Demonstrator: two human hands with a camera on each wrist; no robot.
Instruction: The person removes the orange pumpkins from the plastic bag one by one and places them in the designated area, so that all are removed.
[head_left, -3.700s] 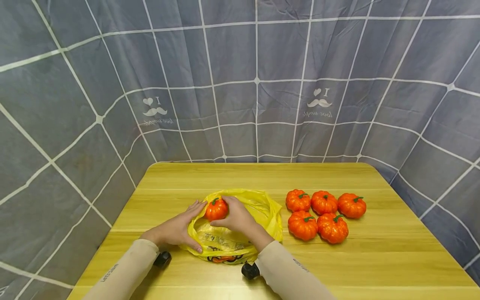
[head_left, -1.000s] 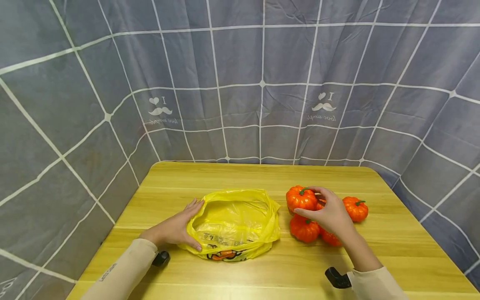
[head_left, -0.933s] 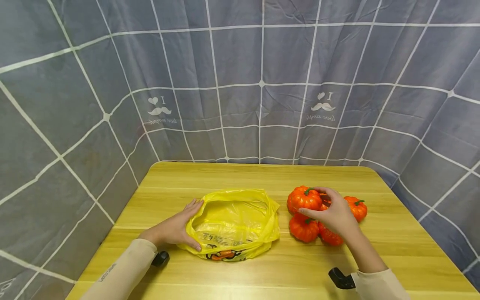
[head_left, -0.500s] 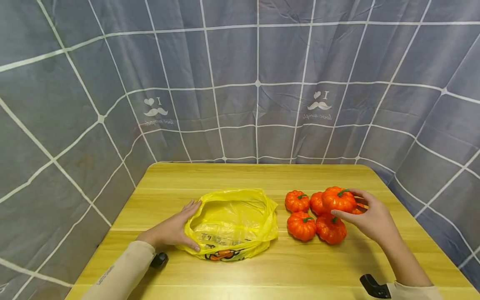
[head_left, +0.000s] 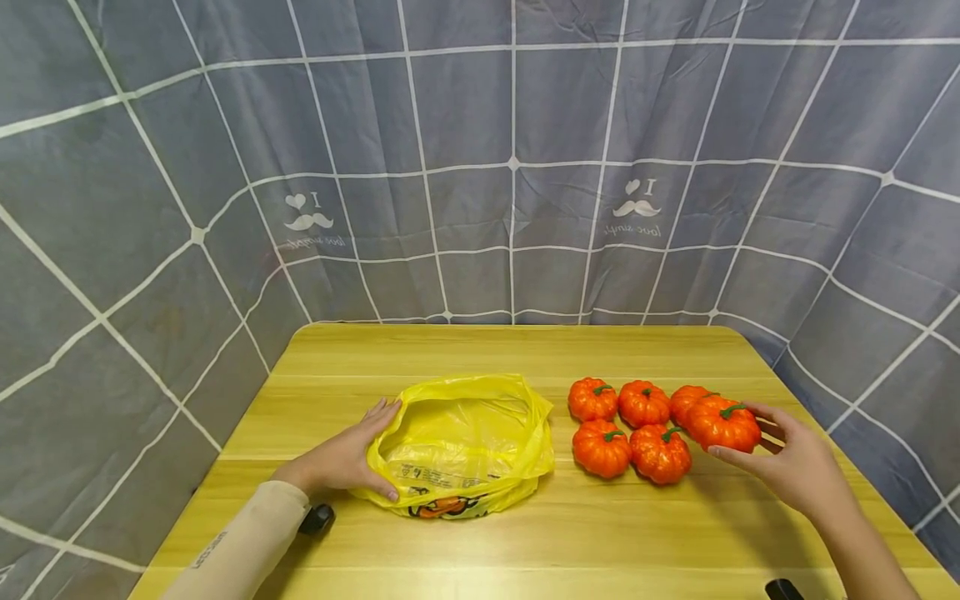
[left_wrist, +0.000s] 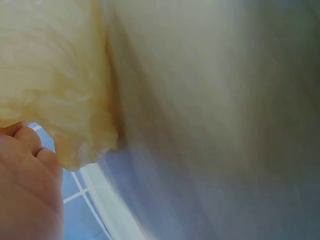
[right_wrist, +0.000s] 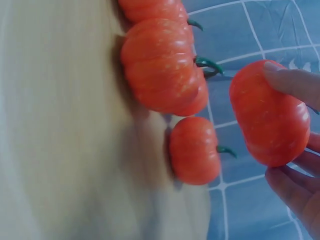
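At the left of the table lies a yellow plastic bag (head_left: 465, 442), its mouth wide and facing up. My left hand (head_left: 348, 454) rests against the bag's left rim, fingers extended and thumb low at the front. The left wrist view shows part of that hand (left_wrist: 30, 185) beside the blurred bag (left_wrist: 55, 65). Thumb and fingers of my right hand (head_left: 795, 467) hold a small orange toy pumpkin (head_left: 722, 423) from its right side, raised above the table. Behind it, a similar pumpkin (head_left: 686, 402) is partly hidden. The right wrist view shows the held pumpkin (right_wrist: 270, 115) clearly.
Several more orange pumpkins with green stems stand in two rows right of the bag, including a front-left pumpkin (head_left: 602, 448) and a back-left pumpkin (head_left: 592, 400). The wooden table (head_left: 480, 558) ends at a grey checked curtain (head_left: 480, 208) behind.
My right hand came out of the bag, where it held a pumpkin, then carried a pumpkin rightward above the others to the row's right end. The left hand stayed at the bag.
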